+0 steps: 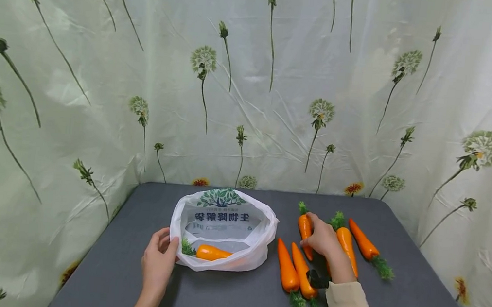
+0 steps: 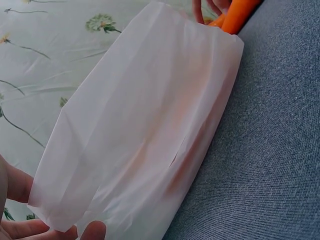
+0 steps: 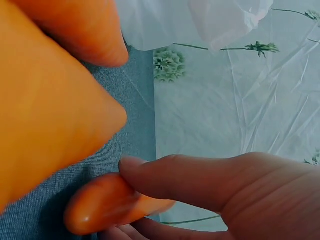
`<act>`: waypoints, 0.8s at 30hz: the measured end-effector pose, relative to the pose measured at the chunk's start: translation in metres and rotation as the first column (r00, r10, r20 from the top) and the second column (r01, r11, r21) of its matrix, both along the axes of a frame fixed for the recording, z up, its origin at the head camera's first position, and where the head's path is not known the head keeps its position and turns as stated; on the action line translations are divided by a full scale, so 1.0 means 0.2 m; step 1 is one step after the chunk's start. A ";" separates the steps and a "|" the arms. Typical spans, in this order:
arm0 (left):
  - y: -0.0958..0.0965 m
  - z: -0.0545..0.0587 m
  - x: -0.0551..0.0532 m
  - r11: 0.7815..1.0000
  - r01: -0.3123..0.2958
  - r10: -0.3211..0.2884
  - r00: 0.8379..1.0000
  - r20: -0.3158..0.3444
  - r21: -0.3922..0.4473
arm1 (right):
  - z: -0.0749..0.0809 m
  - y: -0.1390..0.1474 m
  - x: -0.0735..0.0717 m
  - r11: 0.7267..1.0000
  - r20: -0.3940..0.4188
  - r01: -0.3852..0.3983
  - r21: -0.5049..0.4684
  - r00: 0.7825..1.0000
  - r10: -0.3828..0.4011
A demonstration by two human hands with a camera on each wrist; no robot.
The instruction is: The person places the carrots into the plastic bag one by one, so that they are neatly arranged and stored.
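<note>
A white plastic bag (image 1: 258,259) with a green tree print stands with its mouth open on the grey table. Inside it lies an orange carrot (image 1: 213,253) with a leafy green top. My left hand (image 1: 159,260) holds the bag's left rim, thumb and fingers on either side of the plastic (image 2: 120,120). To the right of the bag, my right hand (image 1: 325,239) grips a carrot (image 1: 305,228) between thumb and fingers. In the right wrist view, the thumb lies over this carrot (image 3: 100,205), and the fingers are partly hidden beneath it.
Two carrots (image 1: 287,269) lie side by side nearer me, tips toward the back. More carrots (image 1: 363,239) lie right of my right hand, one partly behind the wrist. A pale floral curtain (image 1: 252,86) hangs behind the grey table (image 1: 113,264).
</note>
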State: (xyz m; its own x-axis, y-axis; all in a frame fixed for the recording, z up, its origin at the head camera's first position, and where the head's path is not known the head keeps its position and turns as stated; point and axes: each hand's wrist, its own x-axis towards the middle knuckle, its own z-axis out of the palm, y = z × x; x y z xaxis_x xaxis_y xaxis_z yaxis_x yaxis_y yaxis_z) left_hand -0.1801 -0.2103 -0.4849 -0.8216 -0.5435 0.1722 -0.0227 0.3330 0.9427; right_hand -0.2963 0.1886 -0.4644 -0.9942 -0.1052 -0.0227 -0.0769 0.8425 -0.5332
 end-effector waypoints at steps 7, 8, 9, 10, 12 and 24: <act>0.01 -0.01 0.00 1.000 -0.012 0.012 1.000 0.020 -0.014 | -0.01 0.00 0.04 0.999 0.044 -0.010 -0.032 0.999 0.011; 0.01 -0.01 0.01 1.000 -0.007 0.008 1.000 0.023 -0.018 | -0.01 0.00 0.05 0.999 0.042 -0.015 -0.038 0.999 0.017; 0.01 -0.01 0.01 1.000 -0.003 0.003 1.000 0.020 -0.016 | -0.01 0.00 0.05 0.999 0.033 -0.018 -0.040 0.999 0.020; 0.02 -0.01 0.01 1.000 0.002 -0.002 1.000 0.017 -0.014 | -0.01 0.01 0.06 0.999 0.024 -0.026 -0.047 0.999 0.028; 0.02 -0.01 0.00 1.000 0.012 -0.012 1.000 0.016 -0.009 | 0.00 0.01 0.06 0.998 0.010 -0.028 -0.058 1.000 0.029; 0.03 -0.01 0.00 0.999 -0.019 0.017 0.999 -0.041 -0.034 | 0.09 0.00 0.07 0.985 -0.015 -0.038 -0.168 0.999 0.036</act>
State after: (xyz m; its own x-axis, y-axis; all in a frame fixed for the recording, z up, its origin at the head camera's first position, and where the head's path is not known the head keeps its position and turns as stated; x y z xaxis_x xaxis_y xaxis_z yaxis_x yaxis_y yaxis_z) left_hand -0.1793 -0.2033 -0.4870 -0.8037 -0.5514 0.2240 0.0093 0.3647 0.9311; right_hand -0.2822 0.1895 -0.4461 -0.9896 -0.1435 0.0099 -0.1136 0.7374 -0.6658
